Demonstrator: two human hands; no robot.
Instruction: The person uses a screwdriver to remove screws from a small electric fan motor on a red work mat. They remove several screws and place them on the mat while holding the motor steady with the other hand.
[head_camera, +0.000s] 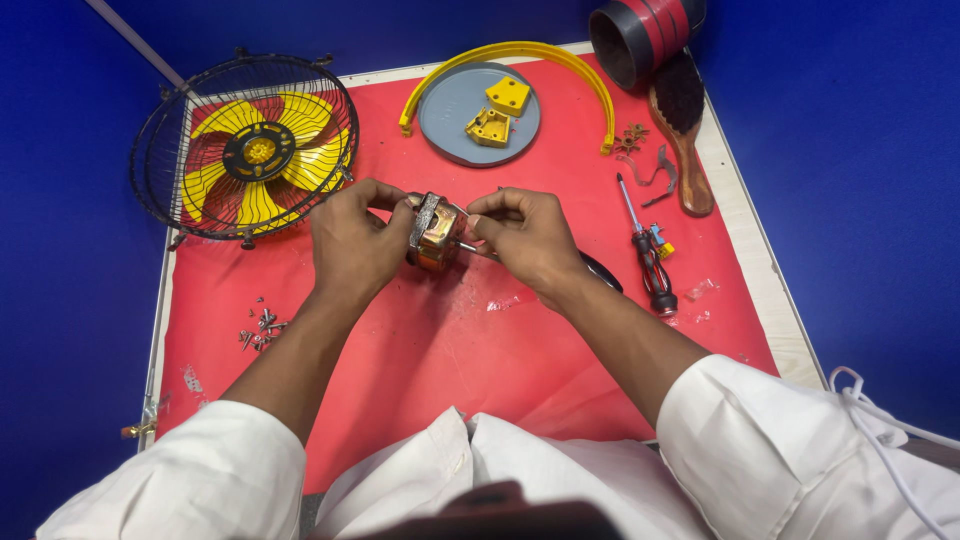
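While both hands grip fan motor (436, 232) | left hand (352, 240) | right hand (527, 238)

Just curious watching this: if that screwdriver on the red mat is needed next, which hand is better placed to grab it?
Probably the right hand. The screwdriver lies on its side of the mat, close by, while the left hand grips the small motor from the far side and seems to carry most of it.
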